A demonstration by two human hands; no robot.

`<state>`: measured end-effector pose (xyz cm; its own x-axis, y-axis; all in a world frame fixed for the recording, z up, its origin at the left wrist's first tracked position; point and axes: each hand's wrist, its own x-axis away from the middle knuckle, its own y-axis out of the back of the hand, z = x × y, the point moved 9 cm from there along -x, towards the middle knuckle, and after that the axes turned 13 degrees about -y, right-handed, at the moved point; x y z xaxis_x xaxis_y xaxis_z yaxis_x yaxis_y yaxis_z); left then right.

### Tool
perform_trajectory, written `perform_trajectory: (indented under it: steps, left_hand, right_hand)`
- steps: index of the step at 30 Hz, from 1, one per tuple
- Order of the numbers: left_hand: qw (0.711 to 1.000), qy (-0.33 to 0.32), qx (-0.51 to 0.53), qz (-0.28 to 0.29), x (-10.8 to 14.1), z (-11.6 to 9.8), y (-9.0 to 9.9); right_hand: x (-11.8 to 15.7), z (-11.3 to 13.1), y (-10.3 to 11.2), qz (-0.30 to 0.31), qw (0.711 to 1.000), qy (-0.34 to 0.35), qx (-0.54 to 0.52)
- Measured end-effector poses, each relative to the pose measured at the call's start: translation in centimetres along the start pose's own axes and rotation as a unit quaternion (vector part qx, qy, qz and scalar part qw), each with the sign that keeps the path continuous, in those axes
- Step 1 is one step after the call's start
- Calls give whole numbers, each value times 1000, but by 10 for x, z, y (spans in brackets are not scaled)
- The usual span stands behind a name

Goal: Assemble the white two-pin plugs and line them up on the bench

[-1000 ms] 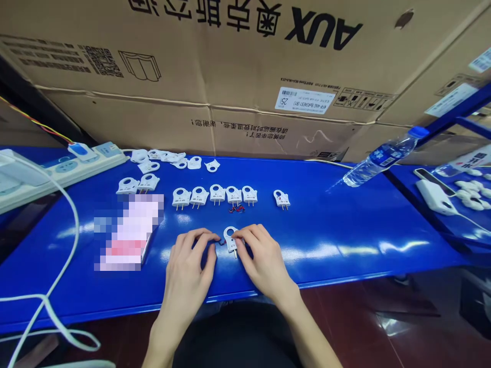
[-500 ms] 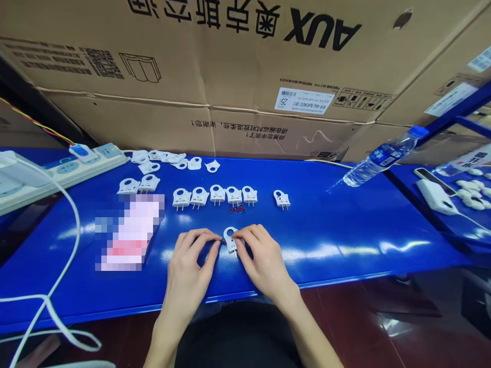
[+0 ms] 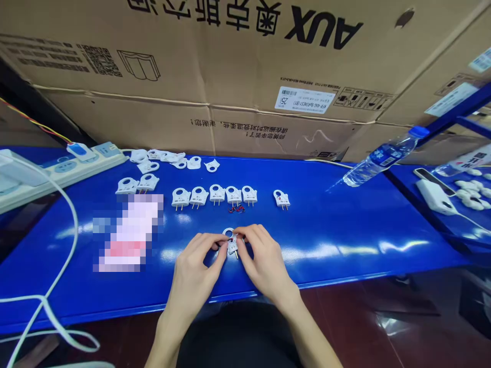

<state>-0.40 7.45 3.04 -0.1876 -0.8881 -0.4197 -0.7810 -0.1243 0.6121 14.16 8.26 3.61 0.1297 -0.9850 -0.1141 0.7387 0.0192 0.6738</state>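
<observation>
A white plug piece with a round ring (image 3: 232, 247) is between my hands, low over the blue table (image 3: 326, 230). My right hand (image 3: 264, 255) grips its right side. The fingers of my left hand (image 3: 201, 260) are pinched at its left side, around something small and dark that is mostly hidden. Beyond my hands stand several similar plug pieces (image 3: 217, 194) in a row, with small red and black wires (image 3: 237, 209) in front of them. One more plug piece (image 3: 282, 199) sits apart to the right.
White ring-shaped parts (image 3: 194, 163) lie at the back left, near a power strip (image 3: 69, 168). A blurred pink item (image 3: 132, 230) is at left. Cardboard (image 3: 238, 66) stands behind. A water bottle (image 3: 383, 156) and a white adapter (image 3: 436, 197) are at right.
My left hand has moved right, from beside the plug piece onto it, carrying the small dark thing. My right hand has hardly moved.
</observation>
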Motion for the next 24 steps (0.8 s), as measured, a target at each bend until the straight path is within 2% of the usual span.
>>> perform_trajectory:
  steps: [24]
  left_hand:
    - [1000, 1, -3, 30, 1, 1, -7]
  right_hand:
    - [0, -2, -1, 7, 1000, -9, -4]
